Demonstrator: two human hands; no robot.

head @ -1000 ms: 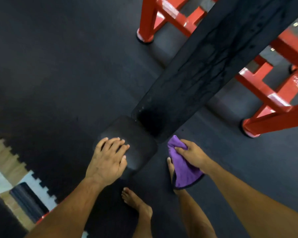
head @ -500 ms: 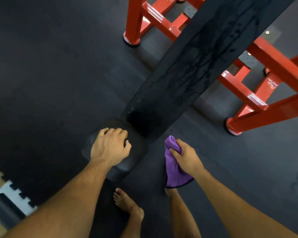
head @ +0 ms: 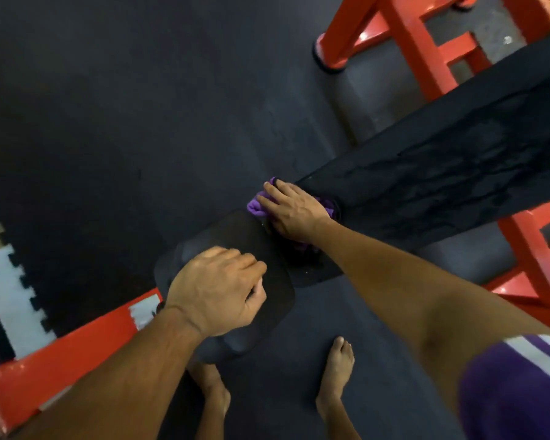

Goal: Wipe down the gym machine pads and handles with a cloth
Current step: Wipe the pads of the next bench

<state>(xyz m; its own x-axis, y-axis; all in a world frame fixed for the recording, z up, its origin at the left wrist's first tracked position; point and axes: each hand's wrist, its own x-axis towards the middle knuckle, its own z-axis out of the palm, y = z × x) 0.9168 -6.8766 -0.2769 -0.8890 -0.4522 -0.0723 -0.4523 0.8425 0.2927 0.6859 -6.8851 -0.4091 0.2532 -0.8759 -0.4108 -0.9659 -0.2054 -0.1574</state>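
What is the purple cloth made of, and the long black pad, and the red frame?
Purple cloth: soft fabric, probably microfibre; it bunches.
Long black pad: likely vinyl-covered; wet streaks sit on top.
Red frame: probably painted metal; glossy highlights.

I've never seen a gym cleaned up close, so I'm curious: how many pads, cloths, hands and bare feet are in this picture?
Black pads: 2, the long pad and the small pad
Purple cloth: 1
Hands: 2, left hand and right hand
Bare feet: 2
Total: 7
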